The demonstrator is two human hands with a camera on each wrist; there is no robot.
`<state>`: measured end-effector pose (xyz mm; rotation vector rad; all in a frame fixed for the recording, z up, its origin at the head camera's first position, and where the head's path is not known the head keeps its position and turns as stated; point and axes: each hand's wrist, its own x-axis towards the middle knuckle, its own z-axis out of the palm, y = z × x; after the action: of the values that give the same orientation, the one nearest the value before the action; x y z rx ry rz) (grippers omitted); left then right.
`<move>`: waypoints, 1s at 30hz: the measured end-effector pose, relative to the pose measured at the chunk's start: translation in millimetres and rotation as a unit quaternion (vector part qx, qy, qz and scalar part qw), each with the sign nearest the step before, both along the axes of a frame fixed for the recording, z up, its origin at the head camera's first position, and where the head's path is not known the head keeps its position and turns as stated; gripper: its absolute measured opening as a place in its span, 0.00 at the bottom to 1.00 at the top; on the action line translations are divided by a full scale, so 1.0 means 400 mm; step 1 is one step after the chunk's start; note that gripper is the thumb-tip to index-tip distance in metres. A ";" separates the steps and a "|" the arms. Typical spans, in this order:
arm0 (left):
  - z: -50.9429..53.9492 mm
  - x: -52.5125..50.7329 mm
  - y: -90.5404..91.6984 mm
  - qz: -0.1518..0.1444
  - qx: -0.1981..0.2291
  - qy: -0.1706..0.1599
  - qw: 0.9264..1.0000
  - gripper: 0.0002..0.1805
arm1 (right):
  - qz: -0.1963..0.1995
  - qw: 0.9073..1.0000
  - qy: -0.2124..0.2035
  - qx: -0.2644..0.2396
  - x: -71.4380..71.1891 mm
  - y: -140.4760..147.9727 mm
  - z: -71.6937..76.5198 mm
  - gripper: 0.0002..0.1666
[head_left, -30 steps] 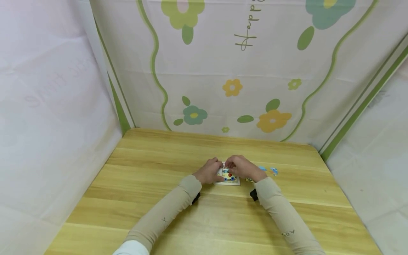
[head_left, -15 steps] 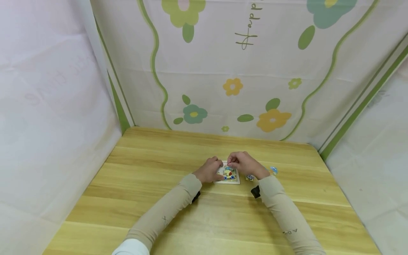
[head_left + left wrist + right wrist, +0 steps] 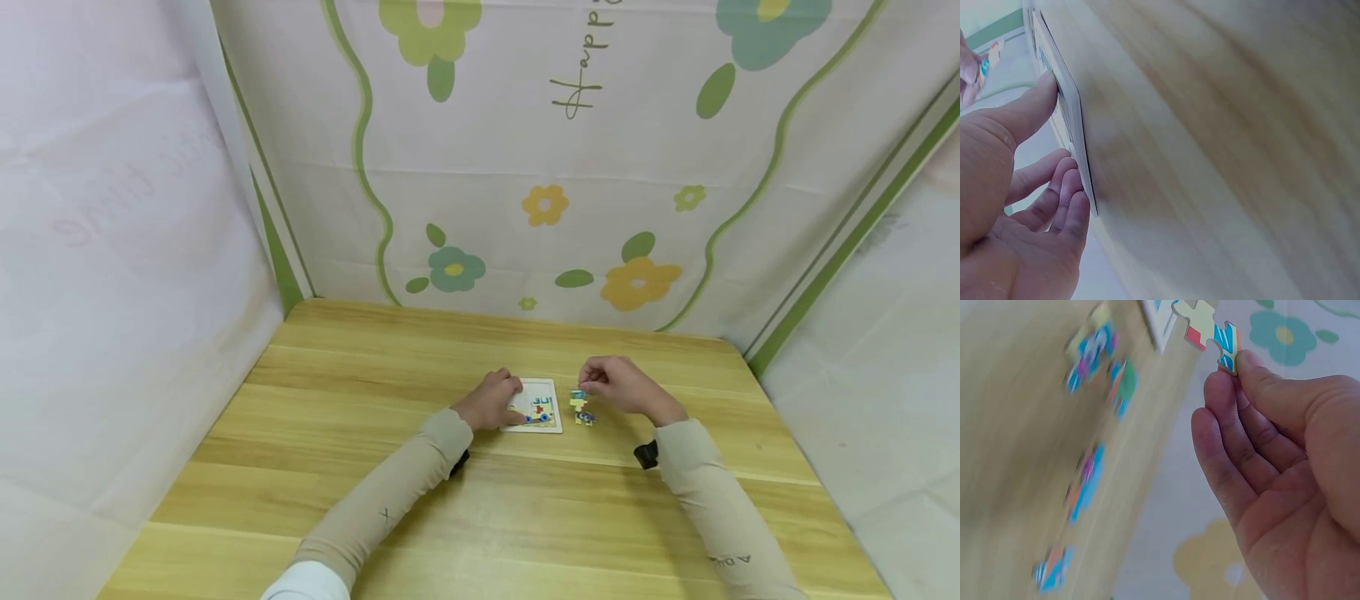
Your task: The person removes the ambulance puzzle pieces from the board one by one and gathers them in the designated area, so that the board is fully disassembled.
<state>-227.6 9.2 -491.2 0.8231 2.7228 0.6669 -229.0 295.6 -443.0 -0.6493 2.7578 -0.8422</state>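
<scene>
Sleeves (image 3: 720, 500) cover both forearms, and the near ends run out of sight at the bottom of the head view. Right hand (image 3: 622, 385) and wrist block my look at part of the table (image 3: 420, 500) behind them, so from above I make out just one loose piece (image 3: 585, 418), lying right of the tray (image 3: 537, 389). Seen from the right wrist, more scattered pieces (image 3: 1087, 481) lie on the wood, too blurred for their prints to be read. Left hand (image 3: 491, 402) hides the tray's left side, and the left wrist view shows that tray only nearly edge-on.

The shallow white tray lies flat on the table; its upper part is pale and bare, while the lower part carries a picture with blue round shapes and a red patch. I can't tell whether that is fitted pieces or print.

The left hand grips the tray's left side, thumb over its face and fingertips at the edge. The right hand pinches a puzzle piece (image 3: 1205, 326), cream, red and blue-striped, between thumb and fingers, off to the tray's right. Half a second ago that hand was above the tray; the left has stayed put.
</scene>
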 end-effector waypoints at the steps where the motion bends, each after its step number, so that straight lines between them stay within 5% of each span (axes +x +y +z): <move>1: 0.000 0.001 0.000 0.001 0.000 -0.001 1.000 0.31 | -0.005 1.000 -0.004 -0.002 0.005 0.016 0.003 0.03; 13: 0.012 0.004 -0.002 0.000 -0.006 0.002 1.000 0.31 | -0.039 0.999 -0.007 -0.006 0.042 0.153 0.002 0.03; 22: 0.004 0.001 0.000 -0.003 -0.005 0.001 1.000 0.31 | -0.028 0.998 -0.054 -0.015 0.039 0.175 -0.051 0.04; 30: 0.005 0.000 -0.002 -0.004 -0.010 0.002 1.000 0.31 | -0.043 0.998 -0.053 -0.005 0.031 0.162 -0.077 0.05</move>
<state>-227.5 8.4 -489.1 0.8304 2.7230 0.6364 -216.5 360.5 -473.7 -0.4760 2.7039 -0.8826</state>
